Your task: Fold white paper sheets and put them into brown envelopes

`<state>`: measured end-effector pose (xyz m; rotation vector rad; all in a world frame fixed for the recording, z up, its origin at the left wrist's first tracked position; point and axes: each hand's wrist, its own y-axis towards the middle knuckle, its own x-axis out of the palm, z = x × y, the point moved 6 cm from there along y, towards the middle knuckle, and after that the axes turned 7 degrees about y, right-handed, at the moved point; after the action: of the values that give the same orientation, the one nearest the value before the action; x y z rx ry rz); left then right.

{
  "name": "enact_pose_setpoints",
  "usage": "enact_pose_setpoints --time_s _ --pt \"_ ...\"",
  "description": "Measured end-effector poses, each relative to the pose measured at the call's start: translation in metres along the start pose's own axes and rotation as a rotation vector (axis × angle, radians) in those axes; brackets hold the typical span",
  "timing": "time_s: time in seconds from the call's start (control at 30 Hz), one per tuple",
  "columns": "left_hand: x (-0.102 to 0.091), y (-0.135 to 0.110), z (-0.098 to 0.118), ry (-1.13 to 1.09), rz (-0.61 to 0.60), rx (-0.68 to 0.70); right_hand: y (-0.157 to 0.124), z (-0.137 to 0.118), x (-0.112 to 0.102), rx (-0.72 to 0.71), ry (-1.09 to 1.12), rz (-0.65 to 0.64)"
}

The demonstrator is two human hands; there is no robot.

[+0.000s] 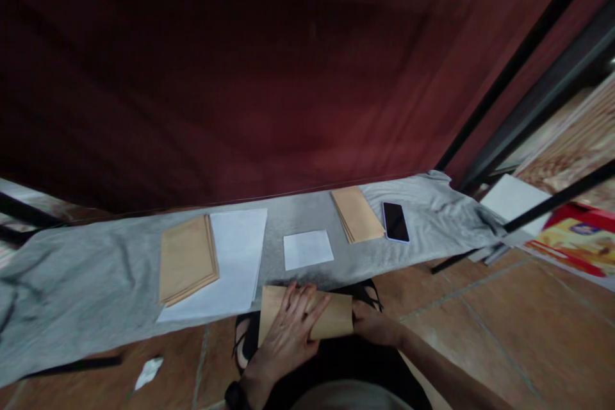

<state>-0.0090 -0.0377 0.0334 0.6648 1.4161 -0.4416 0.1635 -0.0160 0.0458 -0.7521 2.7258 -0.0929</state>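
A brown paper envelope (pixel 335 319) lies across my lap, just off the near edge of the cloth-covered bench. My left hand (pixel 294 323) rests flat on top of it, fingers stretched out over the paper. At the envelope's right end, my right hand (pixel 375 323) is closed on the edge; its fingertips are partly hidden. Beyond the envelope, a small white sheet (pixel 307 249) lies on the bench. To its left, a stack of brown envelopes (pixel 187 259) overlaps a pile of larger white paper (pixel 237 256). Another brown stack (pixel 358 213) sits to the right.
A phone (pixel 396 222) lies beside the right stack on the grey cloth (pixel 96 275). Dark red fabric (pixel 288 109) hangs behind the bench. Black metal bars (pixel 519 64) and a red-and-yellow box (pixel 579 240) stand at right. A white scrap (pixel 148 372) lies on the tiled floor.
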Motion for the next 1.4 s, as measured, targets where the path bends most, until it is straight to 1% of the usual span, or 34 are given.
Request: enact_pose_setpoints --time_s 0.1,0.17,0.27,0.37,0.43,0.47,0.53,0.6,0.67,0.7,0.77,0.83,0.87,0.9,0.97,1.0,1.1,1.13,1.17,1.3,1.33,1.4 --pt "0.001 -0.002 -0.001 -0.002 -0.039 0.01 -0.001 0.001 0.013 -0.042 0.119 -0.162" --pt "0.0 -0.002 -0.002 -0.002 -0.053 0.012 -0.001 -0.001 0.012 -0.07 0.132 -0.185" --pt "-0.001 -0.002 -0.005 0.009 -0.058 -0.002 0.001 -0.003 0.007 -0.052 0.098 -0.179" --pt "-0.004 0.0 -0.004 0.014 -0.038 -0.031 0.001 -0.009 0.0 -0.034 0.091 -0.221" --pt "-0.011 0.002 0.001 0.021 -0.014 -0.058 -0.003 -0.015 -0.011 -0.024 0.129 -0.268" --pt "-0.017 0.004 0.003 0.026 0.002 -0.075 -0.006 -0.019 -0.017 -0.006 0.156 -0.298" --pt "-0.037 0.007 0.004 0.037 0.045 -0.114 -0.009 -0.027 -0.037 0.038 0.252 -0.251" --pt "-0.062 0.011 -0.002 0.036 0.112 -0.161 -0.004 -0.034 -0.058 0.07 0.448 -0.139" --pt "-0.083 0.015 -0.017 0.048 0.143 -0.197 0.011 -0.037 -0.078 0.025 0.582 0.051" --pt "-0.092 0.016 -0.028 0.066 0.171 -0.208 0.021 -0.035 -0.086 0.002 0.589 0.161" --pt "-0.1 0.018 -0.054 0.099 0.2 -0.244 0.043 -0.024 -0.093 -0.014 0.484 0.363" --pt "-0.097 0.017 -0.081 0.128 0.192 -0.297 0.063 -0.009 -0.088 0.024 0.358 0.501" --pt "-0.092 0.016 -0.092 0.138 0.165 -0.321 0.072 -0.003 -0.081 0.022 0.341 0.523" --pt "-0.086 0.015 -0.101 0.147 0.152 -0.331 0.081 0.0 -0.072 0.015 0.355 0.5" --pt "-0.073 0.013 -0.11 0.154 0.13 -0.327 0.092 0.002 -0.052 -0.009 0.376 0.438" --pt "-0.068 0.013 -0.111 0.158 0.13 -0.316 0.094 -0.001 -0.046 -0.037 0.347 0.446" --pt "-0.055 0.014 -0.109 0.176 0.141 -0.281 0.09 -0.018 -0.037 -0.175 0.216 0.526" --pt "-0.052 0.016 -0.108 0.183 0.145 -0.273 0.089 -0.022 -0.033 -0.204 0.185 0.519" --pt "-0.049 0.018 -0.107 0.189 0.147 -0.264 0.089 -0.025 -0.029 -0.21 0.166 0.482" --pt "-0.042 0.027 -0.105 0.223 0.122 -0.227 0.095 -0.021 -0.004 -0.184 0.105 0.241" --pt "-0.041 0.029 -0.104 0.228 0.105 -0.217 0.097 -0.019 0.001 -0.187 0.096 0.212" --pt "-0.038 0.032 -0.103 0.225 0.078 -0.202 0.102 -0.012 0.006 -0.182 0.101 0.213"
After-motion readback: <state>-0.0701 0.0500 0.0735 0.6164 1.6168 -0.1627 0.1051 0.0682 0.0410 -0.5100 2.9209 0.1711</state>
